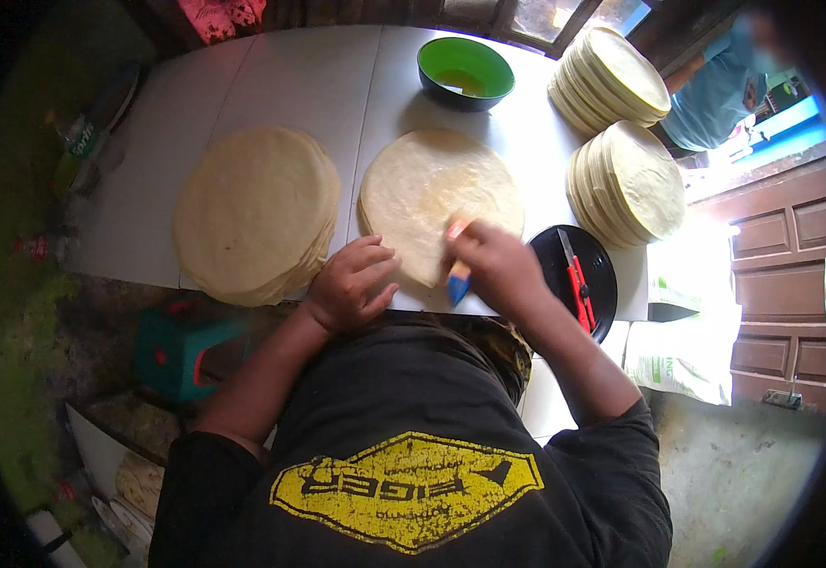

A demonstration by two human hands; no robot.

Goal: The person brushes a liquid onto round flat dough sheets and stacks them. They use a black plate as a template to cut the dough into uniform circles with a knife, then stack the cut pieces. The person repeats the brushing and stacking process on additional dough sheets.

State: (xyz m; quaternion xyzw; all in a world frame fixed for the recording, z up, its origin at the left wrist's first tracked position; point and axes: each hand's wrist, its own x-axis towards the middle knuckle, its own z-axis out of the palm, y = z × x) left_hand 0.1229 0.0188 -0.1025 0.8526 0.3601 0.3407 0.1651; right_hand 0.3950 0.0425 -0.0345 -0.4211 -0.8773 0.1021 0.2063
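Note:
In front of me on the white tiled table (306, 64) lies a short stack of round flat dough sheets (420, 177). A wet, glossy patch shows on the top sheet. My right hand (504, 264) grips a brush (459, 277) with a blue handle end over the near right part of this stack; its bristle end is blurred. My left hand (356, 280), fingers spread and holding nothing, rests at the stack's near left edge. To its left is a taller stack of dough sheets (256, 206). Beyond the middle stack stands a green bowl (466, 60) with some yellowish liquid.
Two tall stacks of pale round sheets (629, 64) (643, 181) stand at the right. Near them a black plate (555, 284) holds a red utility knife (577, 284), blade out. A person in a blue shirt (714, 99) is beyond. A green stool (171, 355) is lower left.

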